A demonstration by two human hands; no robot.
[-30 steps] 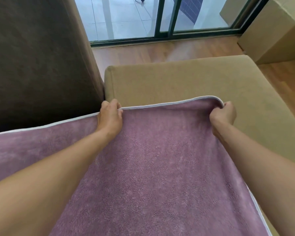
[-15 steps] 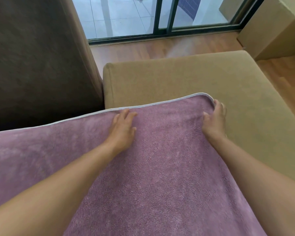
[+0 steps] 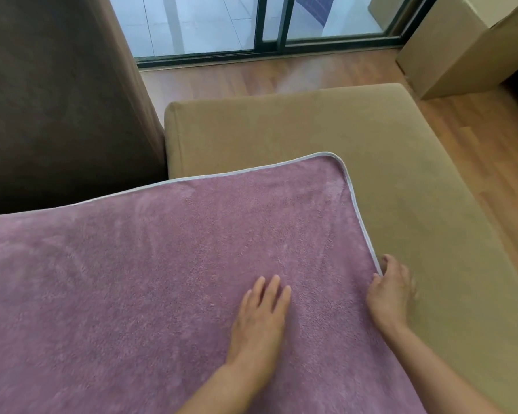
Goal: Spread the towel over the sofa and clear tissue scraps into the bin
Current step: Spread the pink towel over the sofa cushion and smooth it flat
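A mauve towel (image 3: 168,264) with a pale grey hem lies flat over the tan sofa seat (image 3: 386,180), its far right corner rounded near the middle of the view. My left hand (image 3: 259,321) rests flat on the towel with straight fingers. At the towel's right hem my right hand (image 3: 391,294) lies with relaxed fingers, partly on the towel edge and partly on the bare seat. Neither hand holds anything. No tissue scraps and no bin are in view.
The dark brown sofa back (image 3: 57,100) rises at the left. Wooden floor (image 3: 491,162) runs along the sofa's right side and far end. Cardboard boxes (image 3: 461,46) stand at the far right, beside sliding glass doors (image 3: 266,25).
Both hands let go of the towel's far edge, flattened on it, then slid back toward me over the towel. The towel now lies flat with its corner free.
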